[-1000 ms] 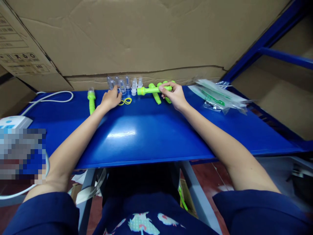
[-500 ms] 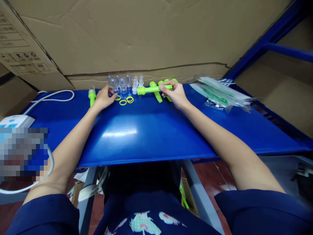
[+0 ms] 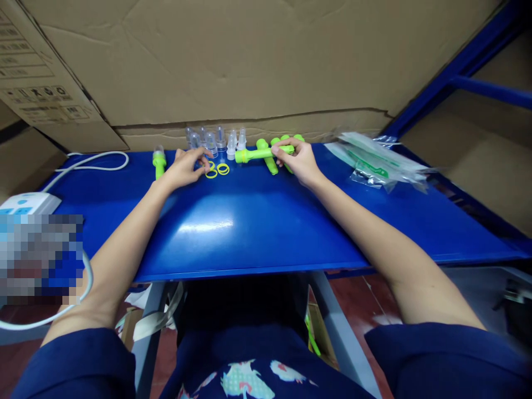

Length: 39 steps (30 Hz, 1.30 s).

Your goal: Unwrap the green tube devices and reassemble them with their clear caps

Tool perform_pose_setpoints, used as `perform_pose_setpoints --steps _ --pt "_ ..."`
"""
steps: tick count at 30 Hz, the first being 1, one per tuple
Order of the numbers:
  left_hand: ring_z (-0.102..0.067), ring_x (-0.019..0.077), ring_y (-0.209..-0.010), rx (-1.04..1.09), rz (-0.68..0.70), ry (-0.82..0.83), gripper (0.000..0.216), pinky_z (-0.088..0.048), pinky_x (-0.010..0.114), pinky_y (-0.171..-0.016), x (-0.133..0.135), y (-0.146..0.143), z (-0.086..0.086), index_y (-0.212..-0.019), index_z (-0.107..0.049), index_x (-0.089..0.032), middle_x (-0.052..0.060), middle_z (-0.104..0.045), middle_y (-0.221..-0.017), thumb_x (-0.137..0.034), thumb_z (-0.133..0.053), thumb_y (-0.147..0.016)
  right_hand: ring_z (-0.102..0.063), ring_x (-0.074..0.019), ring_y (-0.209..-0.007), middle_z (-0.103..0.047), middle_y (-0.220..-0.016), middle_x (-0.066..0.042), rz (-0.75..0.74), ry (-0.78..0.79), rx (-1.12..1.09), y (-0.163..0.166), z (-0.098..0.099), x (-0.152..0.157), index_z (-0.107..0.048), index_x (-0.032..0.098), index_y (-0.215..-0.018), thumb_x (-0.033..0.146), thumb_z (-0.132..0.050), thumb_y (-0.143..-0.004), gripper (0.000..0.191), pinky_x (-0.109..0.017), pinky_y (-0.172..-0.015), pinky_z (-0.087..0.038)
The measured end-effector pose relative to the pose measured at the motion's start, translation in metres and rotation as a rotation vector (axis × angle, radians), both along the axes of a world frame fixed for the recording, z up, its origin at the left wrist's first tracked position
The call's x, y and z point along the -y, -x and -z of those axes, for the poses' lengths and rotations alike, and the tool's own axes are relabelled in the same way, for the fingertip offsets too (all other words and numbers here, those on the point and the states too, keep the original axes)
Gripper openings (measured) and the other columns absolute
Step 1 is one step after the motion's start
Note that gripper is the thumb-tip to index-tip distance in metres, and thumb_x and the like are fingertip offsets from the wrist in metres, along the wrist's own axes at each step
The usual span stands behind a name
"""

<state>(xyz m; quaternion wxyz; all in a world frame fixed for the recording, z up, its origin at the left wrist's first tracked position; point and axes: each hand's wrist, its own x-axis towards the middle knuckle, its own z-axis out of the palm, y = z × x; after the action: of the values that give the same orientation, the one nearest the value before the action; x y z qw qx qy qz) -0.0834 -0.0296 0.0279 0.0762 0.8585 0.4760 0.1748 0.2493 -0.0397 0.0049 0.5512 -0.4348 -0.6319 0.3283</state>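
My right hand (image 3: 298,162) is closed on a bright green handle (image 3: 260,154) and holds it level just above the blue table (image 3: 257,221), its wide end pointing left. My left hand (image 3: 185,166) lies on the table with its fingertips pinched at a yellow ring (image 3: 210,164). Two more yellow rings (image 3: 218,171) lie just right of those fingers. Several clear plastic caps (image 3: 216,139) stand in a cluster behind the rings. More green handles (image 3: 270,162) lie under and behind my right hand. One green handle with a clear cap fitted (image 3: 158,162) lies left of my left hand.
Cardboard boxes (image 3: 249,61) wall off the back of the table. A stack of clear plastic bags (image 3: 374,160) lies at the right rear. A white cable (image 3: 95,163) and a white device (image 3: 25,202) sit at the left. A blue rack frame (image 3: 465,66) rises on the right.
My left hand slid left with a ring, then came back right to the rings. My right hand kept the green handle almost still.
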Motion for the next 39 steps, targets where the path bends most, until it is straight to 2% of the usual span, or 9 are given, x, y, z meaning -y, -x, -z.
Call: perform_pose_setpoints --steps 5,10,15,20,23,26,29,33,39 --pt "-0.067 0.0328 -0.117 -0.093 0.008 0.055 0.041 -0.031 0.049 -0.109 0.006 -0.009 0.002 -0.127 -0.064 -0.018 0.009 -0.078 -0.108 -0.036 -0.063 -0.091 -0.059 -0.0127 -0.055 -0.060 -0.065 0.003 0.011 -0.007 0.020 -0.001 -0.001 0.001 -0.066 0.022 -0.090 0.062 -0.087 -0.073 0.048 -0.032 -0.062 -0.056" --pt "-0.069 0.0303 -0.113 -0.023 0.009 0.037 0.044 -0.030 0.048 -0.108 0.004 -0.009 0.008 -0.132 -0.061 -0.017 0.008 -0.080 -0.104 -0.026 -0.061 -0.089 -0.058 -0.0127 -0.056 -0.061 -0.068 0.002 0.003 -0.004 0.038 -0.002 0.001 0.000 -0.066 0.021 -0.092 0.061 -0.086 -0.075 0.048 -0.032 -0.062 -0.055" --pt "-0.068 0.0341 -0.115 0.004 -0.010 0.004 0.046 -0.030 0.050 -0.108 0.005 -0.014 0.013 -0.132 -0.062 -0.017 0.009 -0.080 -0.106 -0.035 -0.065 -0.090 -0.059 -0.0138 -0.059 -0.063 -0.071 0.000 0.008 -0.014 0.059 -0.002 0.003 -0.002 -0.066 0.021 -0.093 0.060 -0.086 -0.076 0.048 -0.033 -0.062 -0.055" --pt "-0.069 0.0349 -0.116 0.013 -0.053 -0.029 0.043 -0.030 0.054 -0.112 0.008 -0.019 0.014 -0.132 -0.063 -0.017 0.009 -0.079 -0.106 -0.027 -0.064 -0.090 -0.057 -0.0107 -0.058 -0.062 -0.071 0.000 -0.004 0.005 0.047 0.000 0.002 0.000 -0.066 0.018 -0.092 0.056 -0.086 -0.078 0.046 -0.029 -0.060 -0.052" --pt "-0.065 0.0357 -0.124 0.088 -0.038 -0.103 0.043 -0.033 0.054 -0.113 0.013 -0.023 0.010 -0.128 -0.066 -0.016 0.012 -0.076 -0.118 -0.040 -0.065 -0.092 -0.057 -0.0101 -0.057 -0.061 -0.069 0.000 -0.030 0.025 0.017 0.003 0.003 0.002 -0.066 0.017 -0.091 0.060 -0.086 -0.075 0.050 -0.029 -0.060 -0.051" --pt "-0.068 0.0301 -0.116 0.268 0.046 -0.073 0.062 -0.046 0.043 -0.104 0.019 -0.032 0.008 -0.136 -0.064 -0.015 0.014 -0.074 -0.125 -0.058 -0.065 -0.091 -0.057 -0.0118 -0.057 -0.059 -0.066 0.001 -0.079 0.036 -0.029 0.009 0.005 0.005 -0.067 0.020 -0.091 0.069 -0.087 -0.067 0.059 -0.030 -0.057 -0.051" --pt "-0.071 0.0235 -0.096 0.418 0.098 -0.029 0.080 -0.052 0.032 -0.087 0.025 -0.043 0.008 -0.139 -0.063 -0.013 0.013 -0.077 -0.114 -0.068 -0.072 -0.080 -0.058 -0.0126 -0.057 -0.058 -0.066 0.001 -0.126 0.060 -0.036 0.015 0.005 0.009 -0.068 0.020 -0.093 0.073 -0.087 -0.065 0.063 -0.029 -0.056 -0.050" --pt "-0.061 0.0152 -0.070 0.449 0.105 -0.023 0.065 -0.045 0.026 -0.068 0.029 -0.052 0.008 -0.113 -0.078 -0.012 0.006 -0.076 -0.085 -0.068 -0.073 -0.079 -0.053 -0.0105 -0.055 -0.060 -0.069 -0.001 -0.180 0.100 -0.039 0.019 0.000 0.015 -0.067 0.019 -0.089 0.075 -0.086 -0.064 0.064 -0.027 -0.053 -0.046" --pt "-0.045 0.0089 -0.058 0.387 0.245 0.013 0.051 -0.033 0.023 -0.057 0.032 -0.053 0.003 -0.100 -0.082 -0.013 -0.002 -0.062 -0.064 -0.060 -0.064 -0.088 -0.047 -0.0081 -0.050 -0.067 -0.070 -0.003 -0.224 0.139 -0.074 0.016 -0.010 0.018 -0.064 0.020 -0.079 0.075 -0.087 -0.062 0.062 -0.026 -0.048 -0.042"
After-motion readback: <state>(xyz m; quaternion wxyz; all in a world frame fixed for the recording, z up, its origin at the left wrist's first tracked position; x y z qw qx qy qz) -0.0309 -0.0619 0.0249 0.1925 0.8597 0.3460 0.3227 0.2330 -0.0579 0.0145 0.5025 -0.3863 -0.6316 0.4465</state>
